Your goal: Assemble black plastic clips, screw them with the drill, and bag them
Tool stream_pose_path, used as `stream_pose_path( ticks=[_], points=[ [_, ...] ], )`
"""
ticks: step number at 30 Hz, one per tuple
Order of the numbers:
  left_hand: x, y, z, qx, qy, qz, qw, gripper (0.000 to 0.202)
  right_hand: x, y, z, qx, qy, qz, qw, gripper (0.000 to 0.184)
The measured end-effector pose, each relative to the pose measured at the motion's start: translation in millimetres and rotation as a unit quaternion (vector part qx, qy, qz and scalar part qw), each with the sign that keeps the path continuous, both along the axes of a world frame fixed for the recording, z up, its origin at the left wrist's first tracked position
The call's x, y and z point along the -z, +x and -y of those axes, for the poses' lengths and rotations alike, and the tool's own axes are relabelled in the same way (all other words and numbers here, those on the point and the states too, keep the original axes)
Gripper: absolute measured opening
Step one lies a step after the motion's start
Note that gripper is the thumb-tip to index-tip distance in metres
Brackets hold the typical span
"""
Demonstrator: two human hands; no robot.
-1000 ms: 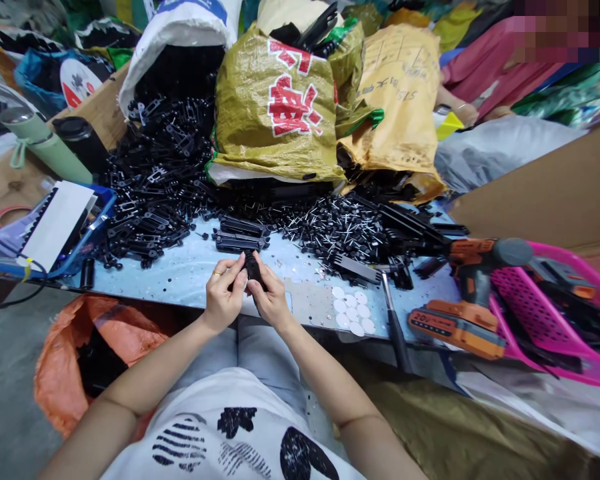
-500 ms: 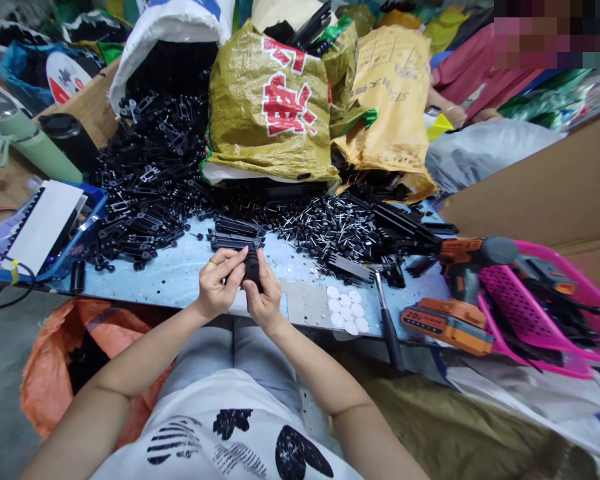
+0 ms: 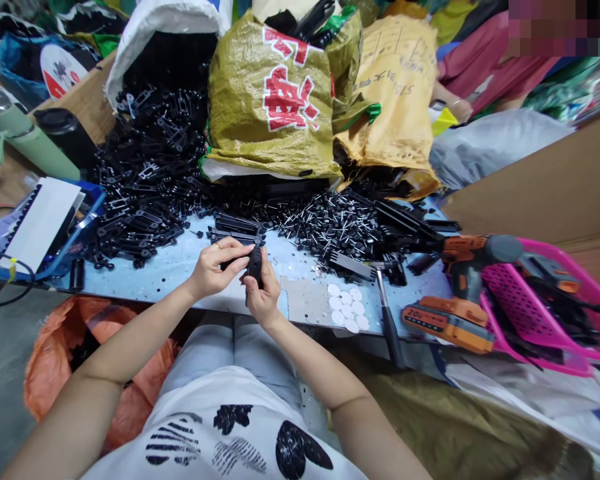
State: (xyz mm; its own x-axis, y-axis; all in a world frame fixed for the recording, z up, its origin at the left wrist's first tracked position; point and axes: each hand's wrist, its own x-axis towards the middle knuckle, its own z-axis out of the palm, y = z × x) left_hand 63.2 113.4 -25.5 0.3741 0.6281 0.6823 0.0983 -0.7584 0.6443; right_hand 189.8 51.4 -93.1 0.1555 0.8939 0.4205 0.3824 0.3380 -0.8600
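My right hand [image 3: 263, 293] is wrapped round a black plastic part [image 3: 255, 264] held upright above the near edge of the light blue table [image 3: 190, 270]. My left hand [image 3: 214, 269], with a ring on one finger, pinches the top of that same part from the left. Just beyond the hands lie a few stacked black parts [image 3: 237, 230]. A big heap of black plastic pieces [image 3: 145, 180] spreads to the left, and a pile of small rivets [image 3: 330, 227] to the right.
An orange cordless drill [image 3: 455, 287], a hammer [image 3: 387, 313], white round stickers [image 3: 349, 307] and a pink basket [image 3: 545, 300] lie to the right. Yellow sacks [image 3: 275, 100] and a white sack [image 3: 165, 40] stand behind. A blue tray [image 3: 87, 223] sits left; another person in pink is far right.
My hands have risen a little with the black part. My left hand has shifted up and leftward at the part's top, its fingers now curled over it.
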Motion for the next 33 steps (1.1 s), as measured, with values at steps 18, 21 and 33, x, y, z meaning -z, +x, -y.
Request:
stream_pose_path(
  ticks=[18,21,33],
  points=[
    [23.6,13.5,-4.8,-0.02,-0.036,-0.002,0.999,0.022,31.2,-3.1,0.5,0.041,-0.033,-0.071,0.996,0.063],
    [28.9,11.7,-2.9,-0.007,-0.056,-0.027,0.998,0.023,35.9,1.8,1.8,0.02,-0.035,-0.051,0.998,0.062],
    [92.7,-5.3,51.4,-0.248,-0.305,-0.118,0.912,0.047,-12.4,226.0,-15.7,0.082,-0.218,0.576,0.783,0.047]
  ],
)
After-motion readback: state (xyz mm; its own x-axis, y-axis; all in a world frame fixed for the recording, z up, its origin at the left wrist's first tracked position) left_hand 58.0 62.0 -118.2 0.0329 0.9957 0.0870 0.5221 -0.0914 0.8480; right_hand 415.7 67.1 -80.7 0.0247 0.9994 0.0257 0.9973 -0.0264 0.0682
